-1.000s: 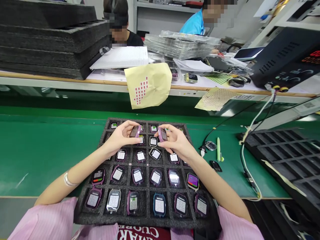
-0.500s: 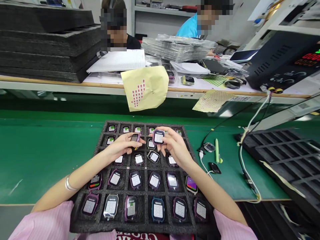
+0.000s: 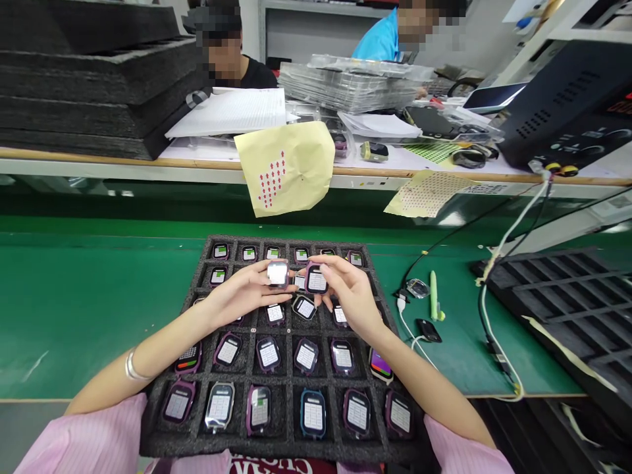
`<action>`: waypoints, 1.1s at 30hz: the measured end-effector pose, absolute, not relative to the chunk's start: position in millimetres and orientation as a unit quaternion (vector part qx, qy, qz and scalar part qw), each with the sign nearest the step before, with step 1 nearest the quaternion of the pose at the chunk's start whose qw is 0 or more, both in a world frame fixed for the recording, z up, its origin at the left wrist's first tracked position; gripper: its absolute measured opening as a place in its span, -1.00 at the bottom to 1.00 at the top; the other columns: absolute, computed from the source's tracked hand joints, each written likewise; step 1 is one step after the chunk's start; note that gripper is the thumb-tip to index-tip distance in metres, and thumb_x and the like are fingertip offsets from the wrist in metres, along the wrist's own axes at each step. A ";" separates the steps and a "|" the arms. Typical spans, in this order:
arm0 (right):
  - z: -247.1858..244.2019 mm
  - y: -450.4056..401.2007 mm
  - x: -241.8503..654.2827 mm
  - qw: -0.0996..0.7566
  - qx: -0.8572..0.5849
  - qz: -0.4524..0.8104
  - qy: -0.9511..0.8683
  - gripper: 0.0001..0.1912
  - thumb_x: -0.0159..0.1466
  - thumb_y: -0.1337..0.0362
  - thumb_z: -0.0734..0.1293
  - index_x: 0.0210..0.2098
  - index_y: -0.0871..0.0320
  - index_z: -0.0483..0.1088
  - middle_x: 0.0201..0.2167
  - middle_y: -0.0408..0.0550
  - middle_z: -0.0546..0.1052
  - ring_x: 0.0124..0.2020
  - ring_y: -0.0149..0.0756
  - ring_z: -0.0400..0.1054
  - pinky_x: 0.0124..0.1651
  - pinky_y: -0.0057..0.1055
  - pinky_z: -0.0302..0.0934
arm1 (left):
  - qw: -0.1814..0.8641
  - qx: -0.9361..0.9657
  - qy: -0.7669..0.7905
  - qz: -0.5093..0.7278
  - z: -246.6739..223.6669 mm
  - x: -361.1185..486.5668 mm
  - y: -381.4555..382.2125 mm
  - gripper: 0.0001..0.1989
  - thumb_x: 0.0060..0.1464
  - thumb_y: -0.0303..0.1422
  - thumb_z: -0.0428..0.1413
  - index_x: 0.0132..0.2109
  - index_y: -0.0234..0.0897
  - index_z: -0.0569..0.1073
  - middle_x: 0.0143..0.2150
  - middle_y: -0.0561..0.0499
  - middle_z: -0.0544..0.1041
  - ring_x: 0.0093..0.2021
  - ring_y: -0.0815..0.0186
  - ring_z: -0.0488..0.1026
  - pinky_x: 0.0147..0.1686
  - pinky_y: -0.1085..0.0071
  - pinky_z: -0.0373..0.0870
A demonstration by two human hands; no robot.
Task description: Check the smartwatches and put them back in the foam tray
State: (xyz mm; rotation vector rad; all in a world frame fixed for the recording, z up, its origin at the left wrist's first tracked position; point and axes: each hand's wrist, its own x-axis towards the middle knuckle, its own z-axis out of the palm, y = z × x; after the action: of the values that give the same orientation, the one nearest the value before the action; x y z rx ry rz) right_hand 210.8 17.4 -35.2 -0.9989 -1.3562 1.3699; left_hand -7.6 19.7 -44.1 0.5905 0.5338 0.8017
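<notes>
Over the back half of a black foam tray point(image 3: 197, 428), my left hand point(image 3: 249, 286) holds a smartwatch body point(image 3: 278, 274) whose screen shows bright white. My right hand point(image 3: 345, 283) grips a purple-rimmed watch point(image 3: 316, 279) with a white grid on its screen, close to the right of the first. Several watches lie face up in the tray's compartments, most with white grids. Among them are a blue-rimmed watch point(image 3: 313, 413) in the front row and a silver one point(image 3: 220, 406). A watch with a purple screen point(image 3: 382, 365) is partly hidden by my right forearm.
Black foam trays are stacked at the back left point(image 3: 89, 85). A shelf edge point(image 3: 197, 166) with hanging yellow sticker sheets point(image 3: 291, 171) crosses behind. Right lie cables, a green pen point(image 3: 433, 296) and an empty-slotted tray point(image 3: 557, 303); a power supply point(image 3: 567, 105) stands above. Two people are beyond.
The watch in my left hand has turned from edge-on to screen up and moved slightly right. My right hand has shifted its watch slightly right and down. The camera view has shifted a little.
</notes>
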 end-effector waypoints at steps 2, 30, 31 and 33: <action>-35.1 16.6 212.2 0.471 -0.395 0.560 -0.556 -0.69 0.30 0.07 0.30 -0.07 0.11 0.44 -0.25 0.00 0.56 -0.63 -0.43 0.38 -0.72 -0.55 0.11 | 0.840 0.293 0.238 0.390 -40.2 -7.5 16.9 -0.52 -0.03 -0.50 0.13 0.09 -0.24 0.39 0.16 -0.17 0.44 0.05 0.02 0.48 0.10 0.09 0.32; -15.7 0.1 212.8 0.456 -0.373 0.580 -0.563 -0.69 0.27 0.22 0.34 0.00 0.09 0.42 -0.22 0.03 0.55 -0.55 -0.33 0.42 -0.66 -0.48 0.19 | 0.778 0.333 0.287 0.450 -12.9 -3.9 -8.3 -0.60 0.12 -0.46 0.03 0.12 -0.25 0.30 -0.07 -0.17 0.55 -0.08 0.11 0.53 -0.10 0.20 0.45; -15.0 -0.5 212.4 0.456 -0.377 0.577 -0.563 -0.70 0.27 0.21 0.34 0.00 0.10 0.42 -0.21 0.03 0.55 -0.56 -0.34 0.42 -0.66 -0.48 0.18 | 0.774 0.338 0.293 0.449 -13.6 -3.6 -9.5 -0.60 0.11 -0.47 0.03 0.11 -0.26 0.30 -0.10 -0.16 0.55 -0.10 0.11 0.53 -0.10 0.19 0.45; -13.5 -1.9 211.2 0.459 -0.392 0.565 -0.563 -0.71 0.27 0.19 0.35 -0.03 0.10 0.43 -0.22 0.03 0.56 -0.58 -0.37 0.39 -0.67 -0.49 0.16 | 0.760 0.351 0.309 0.451 -14.3 -2.3 -12.4 -0.61 0.09 -0.50 0.03 0.09 -0.26 0.30 -0.13 -0.13 0.55 -0.13 0.12 0.54 -0.10 0.17 0.45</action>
State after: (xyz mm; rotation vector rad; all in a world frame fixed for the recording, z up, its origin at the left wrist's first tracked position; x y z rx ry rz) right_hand 211.2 -1.9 -13.5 -0.9646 -1.3859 1.3920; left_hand -2.3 -12.4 -14.3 0.7646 0.6724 0.9809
